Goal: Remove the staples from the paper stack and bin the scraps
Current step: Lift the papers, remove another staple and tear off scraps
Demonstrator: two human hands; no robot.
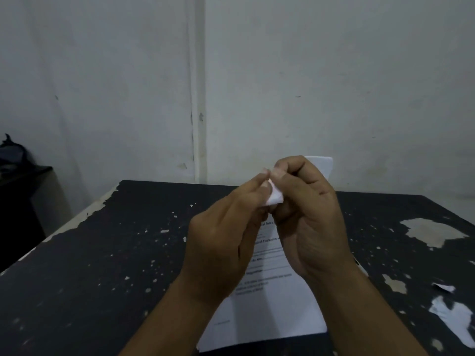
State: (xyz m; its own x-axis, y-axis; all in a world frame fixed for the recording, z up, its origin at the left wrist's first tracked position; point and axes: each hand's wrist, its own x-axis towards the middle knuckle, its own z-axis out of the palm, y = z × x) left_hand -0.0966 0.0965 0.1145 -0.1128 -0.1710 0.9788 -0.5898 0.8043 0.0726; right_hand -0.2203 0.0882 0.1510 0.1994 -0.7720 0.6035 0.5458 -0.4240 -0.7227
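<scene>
Hands meet above the middle of a dark, chipped table (108,253), raised in front of a pale wall (102,73). The left hand (221,242) has its fingers curled, thumb and forefinger pinched onto the folded corner of the paper stack (267,312). The right hand (308,222) is closed around the same corner from the other side, its thumb tip touching the left forefinger tip. Between the two sets of fingertips a small bent white flap of paper shows; a staple cannot be made out there.

Below and behind the hands, the paper stack runs down toward the wrists, its lower edge close to the near edge of the table. Whether that edge rests on the table or is lifted cannot be told. Printed black lines of text show on the top sheet between the two palms, too blurred to read. Above the right hand's knuckles another white piece of the sheet sticks up.

Right of the right forearm, well apart from the hand, torn white paper scraps (449,317) lie on the table, a small one above a larger one. Far left of the left hand, beyond the table, a dark object (12,150) sits on a black stand.
</scene>
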